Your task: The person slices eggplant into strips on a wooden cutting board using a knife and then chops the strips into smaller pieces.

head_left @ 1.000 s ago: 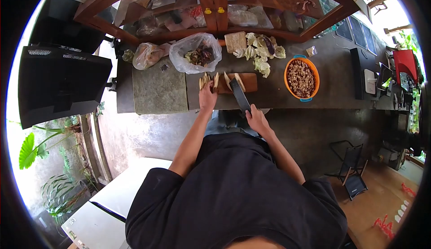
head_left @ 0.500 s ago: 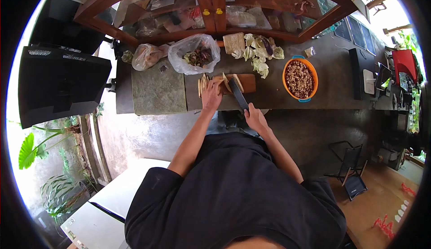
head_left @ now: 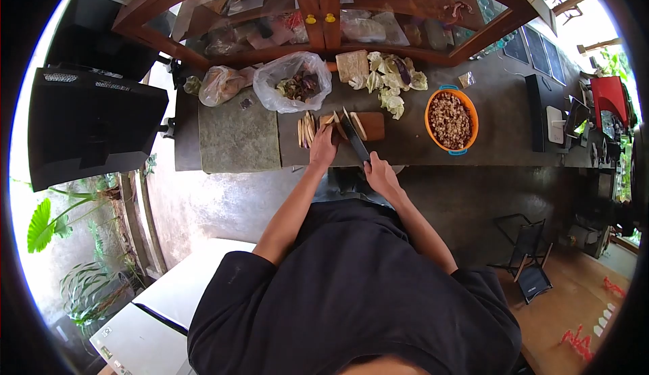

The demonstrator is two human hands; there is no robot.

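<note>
A wooden cutting board (head_left: 376, 126) lies near the front edge of the dark table. My right hand (head_left: 380, 172) is closed round the handle of a knife (head_left: 355, 138), whose dark blade slants up and left over the board. Pale long slices (head_left: 359, 126) lie on the board beside the blade. My left hand (head_left: 324, 146) is at the board's left end, fingertips on a pale piece (head_left: 328, 119); its grip is too small to make out. Several cut strips (head_left: 306, 130) lie in a row on the table, left of that hand.
Behind the board are an open plastic bag of scraps (head_left: 270, 81), a block (head_left: 352, 66) and pale leaves (head_left: 391, 99). An orange basket of chopped pieces (head_left: 430, 119) stands right; a grey-green mat (head_left: 236, 135) lies left. A glass-doored cabinet (head_left: 328, 44) borders the back.
My left hand has moved right from the row of strips to the pieces at the board's left end. The knife has shifted slightly left.
</note>
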